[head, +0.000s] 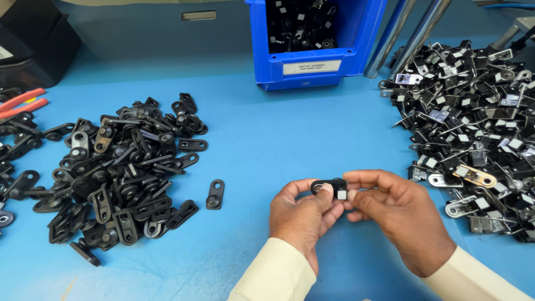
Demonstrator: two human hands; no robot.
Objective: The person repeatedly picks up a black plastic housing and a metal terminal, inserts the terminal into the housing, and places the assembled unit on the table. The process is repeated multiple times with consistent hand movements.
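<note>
Bracket (pixel 329 188), small and black with a white square on its face, sits pinched between my two hands above the blue counter (pixel 267 134), near the lower middle of the view. Going left to right: red-handled pliers (pixel 21 103) lie at the far left edge, beside a scatter of black parts. Next comes a loose pile (pixel 117 173) of flat black plates with round holes, spread over the counter's left half; one lone plate (pixel 215 194) lies just off the pile's right side, well apart from my fingers. My left hand (pixel 304 217) is closed on the bracket's left end, thumb on top and fingers curled beneath. My right hand (pixel 398 217) grips the right end, thumb and forefinger meeting at the white square. Both cuffs are cream-coloured. Behind my hands, at the counter's far edge, stands a blue bin (pixel 317 61) holding more black pieces with white squares. Two metal tubes (pixel 404 36) lean just to its right. A far larger heap (pixel 479 128) of black and silver brackets fills the right side, near my right hand but not touching it.
</note>
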